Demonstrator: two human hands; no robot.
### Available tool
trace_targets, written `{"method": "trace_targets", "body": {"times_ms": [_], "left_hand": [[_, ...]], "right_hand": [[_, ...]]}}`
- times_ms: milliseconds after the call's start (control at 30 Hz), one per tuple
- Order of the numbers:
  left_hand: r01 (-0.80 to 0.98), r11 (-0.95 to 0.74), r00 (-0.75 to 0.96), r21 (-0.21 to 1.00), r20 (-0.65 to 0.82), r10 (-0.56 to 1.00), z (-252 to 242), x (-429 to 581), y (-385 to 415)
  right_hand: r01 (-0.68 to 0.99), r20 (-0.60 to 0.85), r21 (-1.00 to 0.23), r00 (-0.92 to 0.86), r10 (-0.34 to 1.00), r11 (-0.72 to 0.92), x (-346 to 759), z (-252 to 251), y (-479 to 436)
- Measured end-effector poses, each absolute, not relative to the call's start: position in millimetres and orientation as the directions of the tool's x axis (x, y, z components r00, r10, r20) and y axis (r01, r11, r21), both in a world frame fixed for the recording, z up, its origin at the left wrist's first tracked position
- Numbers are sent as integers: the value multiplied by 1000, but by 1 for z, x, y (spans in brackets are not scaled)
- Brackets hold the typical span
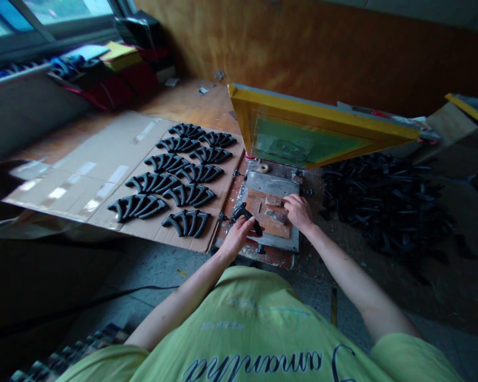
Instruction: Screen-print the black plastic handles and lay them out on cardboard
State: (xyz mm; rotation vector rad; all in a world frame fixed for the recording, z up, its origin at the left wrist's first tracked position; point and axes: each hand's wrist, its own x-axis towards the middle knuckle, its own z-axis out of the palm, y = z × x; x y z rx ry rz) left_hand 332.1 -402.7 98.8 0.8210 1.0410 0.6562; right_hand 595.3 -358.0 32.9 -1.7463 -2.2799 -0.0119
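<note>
My left hand (239, 236) is closed on a curved black plastic part (256, 225), pinching it over the left side of a wooden jig. My right hand (299, 213) is at the jig's right edge, fingers loosely bent and nothing visible in them. The jig is a brown board (276, 231) with small blocks (276, 215) on it, lying on a grey metal plate (258, 183). Behind the plate, a yellow-edged screen-printing frame (318, 103) with a green mesh stands tilted up.
To the left, rows of similar black parts (191, 193) lie fanned on flattened cardboard (99, 159). A dark heap of black parts (386, 207) covers the right side. A tape roll (263, 167) sits on the plate's far end. Red bundles (115, 87) are under the window.
</note>
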Motion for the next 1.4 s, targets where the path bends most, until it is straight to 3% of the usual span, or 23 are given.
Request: {"method": "trace_targets", "body": {"times_ms": [167, 433, 667, 900, 1167, 1267, 1400], "left_hand": [[-64, 531, 386, 845, -470, 794, 89, 338, -401], [-3, 503, 348, 864, -471, 811, 90, 342, -387], [-10, 514, 307, 858, -486, 818, 86, 346, -380], [9, 521, 288, 853, -501, 816, 83, 356, -372], [12, 512, 277, 859, -495, 824, 84, 364, -367], [32, 518, 266, 855, -507, 820, 82, 366, -365], [61, 521, 239, 851, -519, 821, 78, 365, -361]], "right_hand": [[945, 261, -213, -190, 947, 248, 609, 36, -355], [870, 171, -282, -370, 913, 405, 614, 25, -363], [863, 296, -360, -256, 920, 355, 640, 43, -360], [785, 164, -436, -413, 896, 441, 635, 30, -367], [775, 373, -546, -114, 921, 318, 683, 48, -332], [775, 367, -570, -57, 929, 273, 685, 39, -311], [778, 244, -628, 235, 941, -31, 704, 35, -272]]}}
